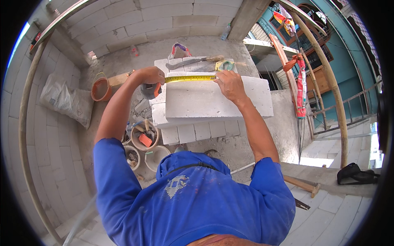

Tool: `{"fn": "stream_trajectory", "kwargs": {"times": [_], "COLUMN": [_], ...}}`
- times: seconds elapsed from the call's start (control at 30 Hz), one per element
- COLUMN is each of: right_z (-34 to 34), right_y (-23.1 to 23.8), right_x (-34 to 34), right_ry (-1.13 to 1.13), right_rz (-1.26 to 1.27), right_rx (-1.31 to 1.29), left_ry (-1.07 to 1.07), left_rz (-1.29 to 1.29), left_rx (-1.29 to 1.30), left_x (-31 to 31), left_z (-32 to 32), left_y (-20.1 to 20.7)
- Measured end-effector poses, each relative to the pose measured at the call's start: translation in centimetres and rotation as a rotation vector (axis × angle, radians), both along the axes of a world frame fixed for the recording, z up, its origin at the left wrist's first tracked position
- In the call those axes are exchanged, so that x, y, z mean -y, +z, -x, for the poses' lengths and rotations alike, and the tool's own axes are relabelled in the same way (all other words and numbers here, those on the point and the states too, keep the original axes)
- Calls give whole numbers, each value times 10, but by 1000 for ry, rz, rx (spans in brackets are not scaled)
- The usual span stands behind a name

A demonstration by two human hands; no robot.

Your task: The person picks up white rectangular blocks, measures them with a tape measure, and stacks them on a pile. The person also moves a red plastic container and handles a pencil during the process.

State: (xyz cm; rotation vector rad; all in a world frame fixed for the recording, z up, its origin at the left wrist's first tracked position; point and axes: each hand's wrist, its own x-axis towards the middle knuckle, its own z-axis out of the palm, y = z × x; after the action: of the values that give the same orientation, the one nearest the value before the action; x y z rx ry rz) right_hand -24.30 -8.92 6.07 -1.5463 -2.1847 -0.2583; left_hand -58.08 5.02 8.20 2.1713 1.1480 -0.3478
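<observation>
A yellow tape measure blade (191, 78) is stretched along the far edge of a large white block (217, 100). At the block's left end, my left hand (150, 76) is closed on the tape measure, whose black and orange case (151, 91) hangs below the fingers. My right hand (230, 86) pinches the blade at its other end, resting on the block's far edge. Beyond the block lie a curved blade tool with a handle (195, 61) and a yellow and teal round thing (225, 65). The big block sits on a stack of smaller white blocks (195, 132).
Buckets with tools and rubble (144, 135) stand left of the stack. Farther left are a brown bucket (101, 89) and a white sack (67, 98). Block walls (172, 20) enclose the far and left sides. Wooden poles (328, 78) rise at right; a hammer (303, 185) lies near right.
</observation>
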Motion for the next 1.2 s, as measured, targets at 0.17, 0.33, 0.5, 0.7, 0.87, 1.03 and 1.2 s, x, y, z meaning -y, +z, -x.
{"fn": "stream_trajectory", "kwargs": {"times": [0.17, 0.33, 0.5, 0.7, 0.87, 1.03, 1.2], "right_z": [-5, -3, -1, -4, -6, -6, -8], "right_y": [-10, -26, -29, -28, -27, -25, -25], "right_x": [-15, -18, -18, -19, -20, -22, -23], "right_ry": [-118, -144, -166, -141, -110, -109, -126], "right_rz": [70, 119, 116, 138, 108, 135, 177], "right_rx": [-15, -64, -66, -124, -130, -141, -146], "left_ry": [6, 6, -18, 63, 11, 13, 19], "left_rz": [43, 87, 138, 231, 199, 186, 192], "left_rx": [-9, -16, -29, 84, 102, 47, 20], "left_x": [-32, -51, -50, -41, -42, -45, -43], "left_z": [-14, -12, -10, 3, 1, -2, -6], "left_y": [-11, -28, -18, -12, -13, -13, -8]}}
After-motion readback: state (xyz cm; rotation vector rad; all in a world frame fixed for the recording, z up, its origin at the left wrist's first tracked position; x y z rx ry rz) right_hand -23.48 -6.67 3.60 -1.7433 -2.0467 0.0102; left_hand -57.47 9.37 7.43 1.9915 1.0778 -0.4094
